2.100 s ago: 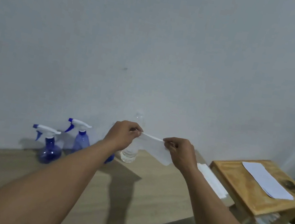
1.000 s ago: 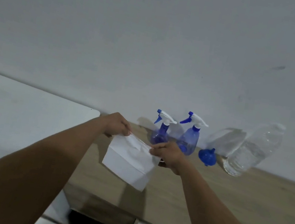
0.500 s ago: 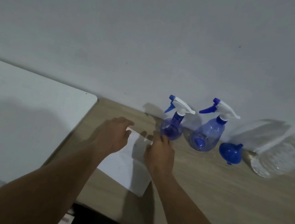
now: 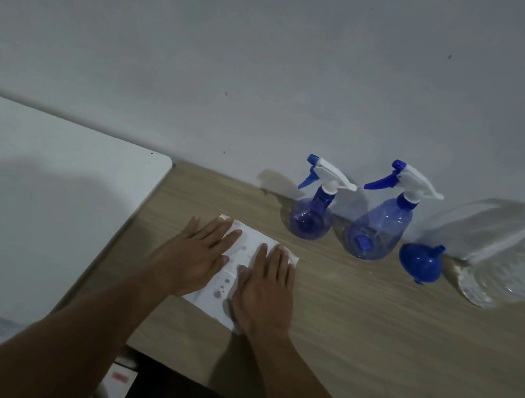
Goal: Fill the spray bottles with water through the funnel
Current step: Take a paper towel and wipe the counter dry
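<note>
- Head view, lower centre: your left hand (image 4: 190, 258) and right hand (image 4: 265, 286) lie flat with fingers straight. They press one spotted paper towel (image 4: 248, 246) onto the wooden table (image 4: 369, 338) and grip nothing.
- Up and right of them, caps on: small spray bottle (image 4: 311, 222) and tall spray bottle (image 4: 376, 235), two in all. Your right hand is nearer.
- Further right: one blue funnel (image 4: 420, 263) on its side, spout pointing upper right, then one clear water bottle (image 4: 512, 275).
</note>
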